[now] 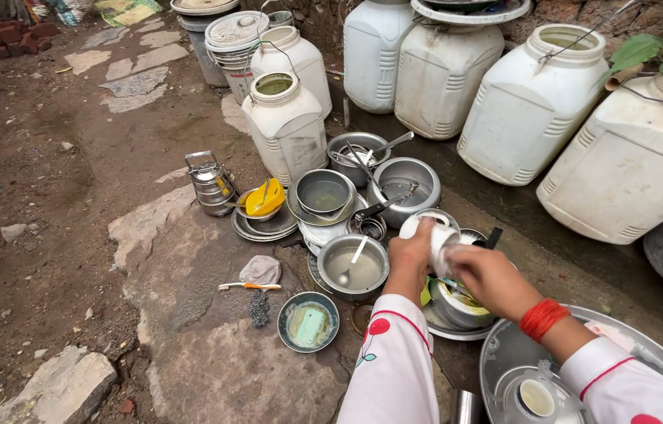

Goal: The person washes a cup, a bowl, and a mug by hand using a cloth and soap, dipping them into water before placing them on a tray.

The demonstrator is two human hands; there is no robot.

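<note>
White cup (435,235) gripped by left hand (411,253) and right hand (488,276); six white jugs (531,102) behind.

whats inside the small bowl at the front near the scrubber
The small bowl holds a pale green bar of soap lying in cloudy, soapy residue. The bottom of the bowl beneath the bar is covered, so nothing there can be seen.
</note>
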